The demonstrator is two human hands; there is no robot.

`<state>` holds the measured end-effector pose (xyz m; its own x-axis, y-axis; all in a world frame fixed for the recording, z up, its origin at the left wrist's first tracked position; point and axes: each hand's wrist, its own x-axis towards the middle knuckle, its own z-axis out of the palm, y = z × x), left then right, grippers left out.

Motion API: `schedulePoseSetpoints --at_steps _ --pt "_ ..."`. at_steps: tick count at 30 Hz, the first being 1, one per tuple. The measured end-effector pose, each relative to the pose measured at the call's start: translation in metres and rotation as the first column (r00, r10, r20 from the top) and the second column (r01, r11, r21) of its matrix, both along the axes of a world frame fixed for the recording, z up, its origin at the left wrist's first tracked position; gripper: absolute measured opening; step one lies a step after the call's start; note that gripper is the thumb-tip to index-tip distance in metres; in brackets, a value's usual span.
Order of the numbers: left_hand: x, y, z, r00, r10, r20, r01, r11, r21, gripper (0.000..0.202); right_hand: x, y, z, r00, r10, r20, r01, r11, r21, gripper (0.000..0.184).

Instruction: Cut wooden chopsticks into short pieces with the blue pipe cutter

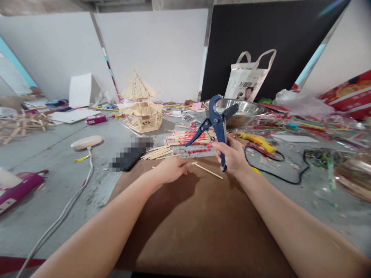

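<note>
My right hand (233, 156) is closed around one handle of a blue pipe cutter (218, 119), held upright above the brown mat (203, 224). The cutter's handles are spread, and its dark blade stands apart from the hooked jaw. My left hand (171, 170) is low over the mat's far edge, its fingers curled together; whatever they hold is hidden. Just right of those fingertips lies a thin wooden stick (208, 170), with a small pale piece at its near end. Beyond my left hand is a bundle of plain sticks (158, 153), and behind it several red-marked sticks (185, 138).
A stick-built pagoda model (143, 116) stands at the back. A dark phone (130, 156) lies left of the sticks. To the right are a yellow-handled tool (257, 142) with a black cord, a steel bowl (246, 119) and a tote bag (246, 81). A white corded device (87, 143) sits left.
</note>
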<state>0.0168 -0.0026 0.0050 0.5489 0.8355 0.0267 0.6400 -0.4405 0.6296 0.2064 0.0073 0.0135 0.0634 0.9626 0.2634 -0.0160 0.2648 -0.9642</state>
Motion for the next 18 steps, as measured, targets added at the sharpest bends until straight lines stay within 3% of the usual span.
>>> schedulePoseSetpoints --at_steps 3,7,9,12,13,15,18 --pt "-0.008 0.014 -0.008 0.965 0.199 -0.172 -0.149 0.952 0.266 0.030 -0.002 -0.002 0.001 1.000 0.020 0.007 -0.020 1.000 -0.008 0.015" --pt "-0.017 0.025 -0.015 0.932 0.274 -0.239 -0.193 0.930 0.313 0.032 -0.003 -0.004 0.003 0.999 0.037 0.022 -0.037 0.999 0.000 0.014" --pt "-0.018 0.025 -0.014 0.926 0.339 -0.167 -0.262 0.895 0.362 0.033 -0.002 -0.004 0.003 0.998 0.065 0.025 -0.065 0.998 -0.006 0.014" --pt "-0.016 0.023 -0.008 0.911 0.399 0.104 -0.403 0.804 0.438 0.035 0.000 -0.005 0.003 0.987 0.159 -0.009 -0.159 0.986 -0.059 0.014" --pt "-0.015 0.022 -0.007 0.892 0.401 0.208 -0.451 0.789 0.416 0.035 0.000 -0.005 0.003 0.979 0.203 -0.030 -0.205 0.975 -0.084 0.014" --pt "-0.012 0.021 -0.006 0.827 0.392 0.404 -0.515 0.817 0.261 0.035 -0.001 -0.008 0.004 0.952 0.298 -0.073 -0.305 0.943 -0.133 0.014" --pt "-0.005 0.016 -0.008 0.707 0.393 0.588 -0.400 0.908 -0.127 0.034 -0.006 -0.013 0.006 0.918 0.384 -0.097 -0.395 0.903 -0.171 0.014"
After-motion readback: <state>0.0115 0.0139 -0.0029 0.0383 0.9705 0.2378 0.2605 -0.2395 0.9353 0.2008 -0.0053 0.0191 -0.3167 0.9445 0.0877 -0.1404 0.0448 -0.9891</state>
